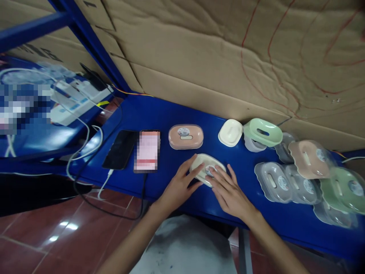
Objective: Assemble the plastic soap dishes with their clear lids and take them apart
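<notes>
A cream oval soap dish (201, 161) with a clear cover and a round label lies near the front edge of the blue table. My left hand (181, 184) grips its left end, fingers along the far side and thumb at the near side. Across the label and right part of the cover lie the outstretched fingers of my right hand (228, 192), hiding much of that end. Behind it sits a pink covered soap dish (173, 141) with a similar round label.
At the back stand a small cream dish (230, 133) and a green slotted tray (264, 131) on a grey piece. Several covered dishes, grey (272, 180), pink (306, 158) and green (345, 188), crowd the right. Two phones (119, 148) with cables lie left. Cardboard (199, 68) walls the back.
</notes>
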A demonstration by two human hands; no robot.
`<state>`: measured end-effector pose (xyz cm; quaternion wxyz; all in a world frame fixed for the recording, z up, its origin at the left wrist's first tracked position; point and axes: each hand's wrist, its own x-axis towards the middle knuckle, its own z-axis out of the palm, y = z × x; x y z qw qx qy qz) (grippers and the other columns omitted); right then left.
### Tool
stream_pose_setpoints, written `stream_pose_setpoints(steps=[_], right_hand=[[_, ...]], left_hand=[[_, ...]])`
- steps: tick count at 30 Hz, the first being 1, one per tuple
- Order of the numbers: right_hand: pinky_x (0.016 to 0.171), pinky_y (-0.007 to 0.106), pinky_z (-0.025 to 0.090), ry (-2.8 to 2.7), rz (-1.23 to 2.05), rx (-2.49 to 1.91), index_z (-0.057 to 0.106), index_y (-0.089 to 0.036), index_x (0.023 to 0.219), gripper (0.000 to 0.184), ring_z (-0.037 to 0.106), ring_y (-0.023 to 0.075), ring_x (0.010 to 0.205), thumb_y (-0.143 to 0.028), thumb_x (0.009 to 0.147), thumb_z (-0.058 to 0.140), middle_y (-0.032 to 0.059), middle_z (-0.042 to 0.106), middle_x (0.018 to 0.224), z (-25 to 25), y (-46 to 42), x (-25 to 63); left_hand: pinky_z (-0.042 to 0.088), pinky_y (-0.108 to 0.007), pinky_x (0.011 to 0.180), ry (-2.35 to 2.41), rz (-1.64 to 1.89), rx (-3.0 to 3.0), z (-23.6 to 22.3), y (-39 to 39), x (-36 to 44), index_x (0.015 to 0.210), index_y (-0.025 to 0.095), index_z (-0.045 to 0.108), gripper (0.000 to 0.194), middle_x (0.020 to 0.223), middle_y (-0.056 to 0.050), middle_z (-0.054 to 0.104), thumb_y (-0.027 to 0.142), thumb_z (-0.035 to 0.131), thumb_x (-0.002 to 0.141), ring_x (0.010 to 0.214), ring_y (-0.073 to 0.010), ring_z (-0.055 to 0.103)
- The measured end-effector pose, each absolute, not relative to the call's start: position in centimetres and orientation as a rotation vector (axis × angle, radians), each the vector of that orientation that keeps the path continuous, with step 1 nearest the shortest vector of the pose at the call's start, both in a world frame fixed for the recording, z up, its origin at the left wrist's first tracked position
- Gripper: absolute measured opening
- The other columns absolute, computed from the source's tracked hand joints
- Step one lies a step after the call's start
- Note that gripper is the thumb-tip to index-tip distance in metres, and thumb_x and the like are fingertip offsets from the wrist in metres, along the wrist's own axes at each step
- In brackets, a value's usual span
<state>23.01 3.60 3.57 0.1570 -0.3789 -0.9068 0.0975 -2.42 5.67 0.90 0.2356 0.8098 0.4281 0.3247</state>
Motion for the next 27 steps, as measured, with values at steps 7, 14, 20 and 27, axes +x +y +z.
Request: stream_pose_setpoints(steps=[7,14,20,27], right_hand=[[0.133,0.067,0.026,-2.616,0.271,-1.077,0.035,-0.024,0.168,0.068,0.027,0.0295,0.165,-0.01,0.103,0.047,0.01,0.045,0.17,3.2,3.6,23.6],[0.134,0.063,0.027,-2.573,0.216,-1.088,0.04,-0.027,0.166,0.06,0.039,0.0282,0.16,-0.025,0.108,0.055,0.0094,0.052,0.165,3.0,4.1,23.3],[0.132,0.066,0.03,-2.546,0.179,-1.063,0.031,-0.027,0.17,0.068,0.034,0.0294,0.162,-0.019,0.107,0.055,0.0106,0.052,0.165,2.4,4.1,23.4],[0.132,0.066,0.027,-2.57,0.168,-1.08,0.032,-0.03,0.17,0.068,0.041,0.0287,0.159,-0.021,0.107,0.058,0.0091,0.053,0.164,2.7,3.6,23.1]], left_hand=[[0.049,-0.053,0.123,1.214,0.924,2.207,1.0,5.6,-2.5,0.164,0.034,0.041,0.076,0.168,-0.015,0.045,0.028,0.076,0.098,0.154,-0.0305,0.049],[0.053,-0.049,0.121,1.262,0.95,2.148,0.9,5.4,-2.7,0.158,0.032,0.05,0.069,0.165,-0.014,0.049,0.03,0.081,0.095,0.149,-0.0292,0.055],[0.051,-0.048,0.122,1.257,0.939,2.095,1.0,5.4,-2.7,0.156,0.031,0.051,0.067,0.163,-0.013,0.052,0.029,0.081,0.095,0.15,-0.0277,0.054],[0.05,-0.052,0.122,1.246,0.885,2.07,0.9,5.2,-2.8,0.159,0.033,0.047,0.07,0.167,-0.014,0.045,0.028,0.079,0.097,0.149,-0.0304,0.056]])
